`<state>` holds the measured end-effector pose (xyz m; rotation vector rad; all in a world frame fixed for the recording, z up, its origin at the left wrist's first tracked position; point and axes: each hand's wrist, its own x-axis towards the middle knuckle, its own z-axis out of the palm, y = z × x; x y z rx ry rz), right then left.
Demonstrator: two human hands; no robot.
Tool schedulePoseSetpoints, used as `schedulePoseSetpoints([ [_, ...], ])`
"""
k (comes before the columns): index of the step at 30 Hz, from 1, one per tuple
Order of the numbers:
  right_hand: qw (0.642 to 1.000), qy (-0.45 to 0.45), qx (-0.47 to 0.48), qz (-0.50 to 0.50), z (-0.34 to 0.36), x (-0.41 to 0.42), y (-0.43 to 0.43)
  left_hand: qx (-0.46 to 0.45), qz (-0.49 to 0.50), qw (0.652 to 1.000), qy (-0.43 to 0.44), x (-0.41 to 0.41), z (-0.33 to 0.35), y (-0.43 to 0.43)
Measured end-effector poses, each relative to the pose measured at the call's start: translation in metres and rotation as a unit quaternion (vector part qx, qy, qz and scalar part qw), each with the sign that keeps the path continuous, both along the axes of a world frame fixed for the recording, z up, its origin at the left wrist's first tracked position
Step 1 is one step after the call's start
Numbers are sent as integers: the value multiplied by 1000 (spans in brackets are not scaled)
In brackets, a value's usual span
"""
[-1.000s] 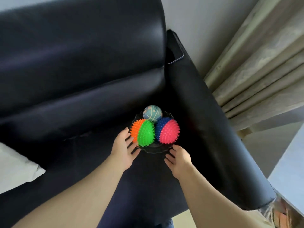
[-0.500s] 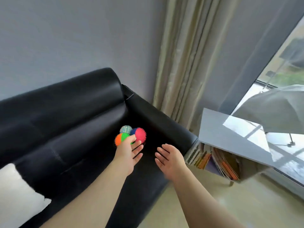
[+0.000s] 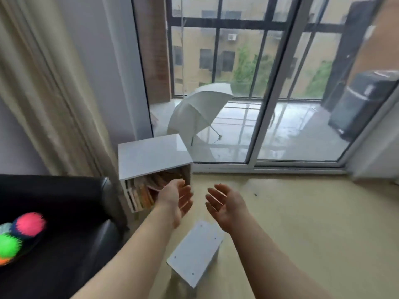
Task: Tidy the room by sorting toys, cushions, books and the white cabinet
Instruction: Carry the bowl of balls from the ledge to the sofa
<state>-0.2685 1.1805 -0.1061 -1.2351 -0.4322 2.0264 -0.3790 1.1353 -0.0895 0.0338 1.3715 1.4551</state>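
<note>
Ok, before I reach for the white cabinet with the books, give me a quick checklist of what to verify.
1. Hands free: left hand and right hand are both open and hold nothing. Ok.
2. White cabinet stands upright beside the black sofa. Ok.
3. Books standing straight inside: several lean. Not ok.
4. Floor in front: a small white box lies beneath the hands. Not ok.
5. Spiky balls gathered on the sofa: blurred. Cannot tell.

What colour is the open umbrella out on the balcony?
White; the umbrella shows best in the head view.
</note>
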Motion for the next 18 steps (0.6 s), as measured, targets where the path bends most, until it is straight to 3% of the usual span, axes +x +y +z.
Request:
schedulePoseSetpoints([
  [9,984,-48,24,-170,4,340,65,20,-207,978,-29,337,2,111],
  [18,951,-57,-13,-305,-9,540,152,-8,-322,947,-12,532,-6,228],
])
